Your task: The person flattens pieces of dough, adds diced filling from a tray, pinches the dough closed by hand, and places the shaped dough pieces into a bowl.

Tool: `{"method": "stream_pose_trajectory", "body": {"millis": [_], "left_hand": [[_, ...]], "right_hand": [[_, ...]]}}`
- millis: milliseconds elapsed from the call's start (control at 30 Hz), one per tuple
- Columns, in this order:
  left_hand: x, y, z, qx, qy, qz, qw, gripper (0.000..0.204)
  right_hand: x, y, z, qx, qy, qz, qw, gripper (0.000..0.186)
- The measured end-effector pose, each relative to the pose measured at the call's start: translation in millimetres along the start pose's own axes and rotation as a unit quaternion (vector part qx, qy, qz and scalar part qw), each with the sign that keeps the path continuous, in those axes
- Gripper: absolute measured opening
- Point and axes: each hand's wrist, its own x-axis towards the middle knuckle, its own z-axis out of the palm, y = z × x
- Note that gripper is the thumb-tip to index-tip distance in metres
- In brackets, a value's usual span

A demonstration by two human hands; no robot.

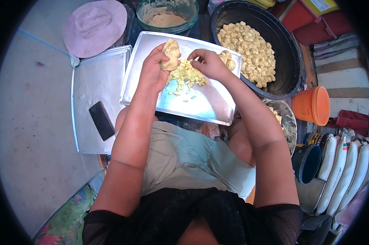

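My left hand (155, 67) is wrapped round a long lump of pale yellow dough (172, 52), holding it upright above a shiny metal tray (140, 85) that lies across my lap. Small yellow cubes (186, 76) are heaped in the middle of the tray, with a few scattered toward its near side. Over the right edge of this heap my right hand (209, 64) has its thumb and fingertips pinched together; whatever they hold is too small to make out. Beside that hand, at the tray's right end, sit a few dough pieces (226, 59).
A big black tub (285, 77) of small dough balls stands beyond the tray's right corner. Behind the tray is a green bucket (180, 29) with brownish powder. To the left lie a phone (102, 121) on another metal tray (81, 92) and a pink hat (94, 26). An orange bucket (309, 105) stands right.
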Motion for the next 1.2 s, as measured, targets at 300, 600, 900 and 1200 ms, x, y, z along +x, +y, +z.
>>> {"method": "stream_pose_trajectory", "body": {"millis": [300,600,900,1200], "left_hand": [[-12.3,-12.1,22.5,0.022,-0.106,0.003,0.994,0.039],[-15.5,-19.3,28.4,0.102,-0.053,0.129,0.985,0.065],[-19.7,-15.8,25.6,0.032,-0.199,0.107,0.974,0.092],[-11.7,-18.7,19.3,0.077,-0.152,0.068,0.983,0.061]], "right_hand": [[-9.1,-46.3,-29.0,0.322,0.133,-0.07,0.935,0.022],[-26.8,-58.1,-30.5,0.081,0.008,-0.194,0.978,0.028],[-31.0,-56.3,-34.6,-0.091,-0.051,-0.274,0.956,0.018],[-40.4,-69.6,-32.0,0.059,0.043,-0.193,0.978,0.049]]}}
